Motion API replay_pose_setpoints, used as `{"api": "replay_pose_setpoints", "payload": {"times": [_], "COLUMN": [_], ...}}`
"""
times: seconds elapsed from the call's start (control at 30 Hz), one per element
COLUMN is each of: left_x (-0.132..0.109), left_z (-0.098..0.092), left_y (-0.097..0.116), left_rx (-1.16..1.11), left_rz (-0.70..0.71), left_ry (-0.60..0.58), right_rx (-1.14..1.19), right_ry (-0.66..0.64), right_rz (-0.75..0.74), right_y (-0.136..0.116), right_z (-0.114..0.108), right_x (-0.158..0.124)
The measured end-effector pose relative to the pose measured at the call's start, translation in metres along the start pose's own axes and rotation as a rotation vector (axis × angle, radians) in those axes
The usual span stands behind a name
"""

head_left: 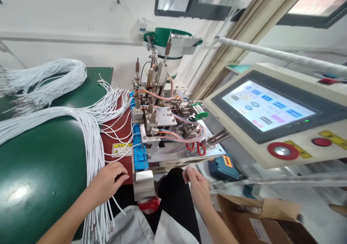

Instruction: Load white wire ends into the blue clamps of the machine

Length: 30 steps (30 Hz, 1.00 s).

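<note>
The left hand [110, 181] hovers over the edge of the hanging wires [93, 157], its fingers loosely curled and a narrow gap open between thumb and forefinger; whether the hidden fingers touch a wire cannot be told. The right hand [198, 186] is curled in above the lap, fingers bent together, and what lies inside them, if anything, is hidden. The wires, thin, white and smooth, bend over the glossy green table [35, 168] and fan across a red board [123, 170] to a row of blue blocks [141, 159] along the metal machine [165, 117]. Behind it, a round green bowl [162, 37] holds small silvery pieces. A brown cardboard box [244, 222] stands flaps up at lower right, its contents unclear. A spool [199, 111] has green flanges and a silvery winding.
</note>
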State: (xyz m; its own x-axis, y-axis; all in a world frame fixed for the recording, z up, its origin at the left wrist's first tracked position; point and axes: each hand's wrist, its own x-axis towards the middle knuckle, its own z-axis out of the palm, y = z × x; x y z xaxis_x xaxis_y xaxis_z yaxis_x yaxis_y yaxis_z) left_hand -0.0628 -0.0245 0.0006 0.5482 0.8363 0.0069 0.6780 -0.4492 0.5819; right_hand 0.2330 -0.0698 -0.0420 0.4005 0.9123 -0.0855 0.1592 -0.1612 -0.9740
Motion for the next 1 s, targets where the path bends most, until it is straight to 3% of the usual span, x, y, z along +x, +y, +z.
{"api": "replay_pose_setpoints", "payload": {"times": [0.2,0.3,0.4,0.57,0.7,0.77,0.83,0.9,1.0], "left_x": [-0.001,-0.009,-0.022,-0.038,-0.023,-0.004,0.017,0.035,0.049], "left_z": [-0.009,-0.012,0.001,0.029,0.013,0.0,-0.006,-0.003,0.012], "left_y": [0.009,0.022,0.025,0.015,0.034,0.052,0.067,0.076,0.078], "left_rx": [-0.007,0.052,0.192,0.565,0.421,0.213,0.017,-0.089,-0.137], "left_rz": [-0.044,0.039,0.162,0.238,0.198,0.15,0.065,0.05,-0.007], "left_ry": [-0.069,-0.185,-0.288,-0.288,-0.296,-0.243,-0.084,0.048,0.142], "right_rx": [0.013,0.014,0.014,0.012,0.02,0.026,0.044,0.093,0.181], "right_ry": [-0.012,-0.019,-0.032,-0.069,-0.075,-0.085,-0.12,-0.199,-0.276], "right_rz": [-0.019,-0.029,-0.02,-0.02,-0.038,-0.064,-0.11,-0.207,-0.291], "right_y": [-0.001,-0.004,-0.007,-0.001,-0.001,-0.007,-0.017,-0.027,-0.039], "right_z": [0.005,0.004,0.003,0.002,0.003,0.006,0.012,0.019,0.031], "right_x": [0.01,0.014,0.016,0.018,0.019,0.016,0.011,0.005,-0.001]}}
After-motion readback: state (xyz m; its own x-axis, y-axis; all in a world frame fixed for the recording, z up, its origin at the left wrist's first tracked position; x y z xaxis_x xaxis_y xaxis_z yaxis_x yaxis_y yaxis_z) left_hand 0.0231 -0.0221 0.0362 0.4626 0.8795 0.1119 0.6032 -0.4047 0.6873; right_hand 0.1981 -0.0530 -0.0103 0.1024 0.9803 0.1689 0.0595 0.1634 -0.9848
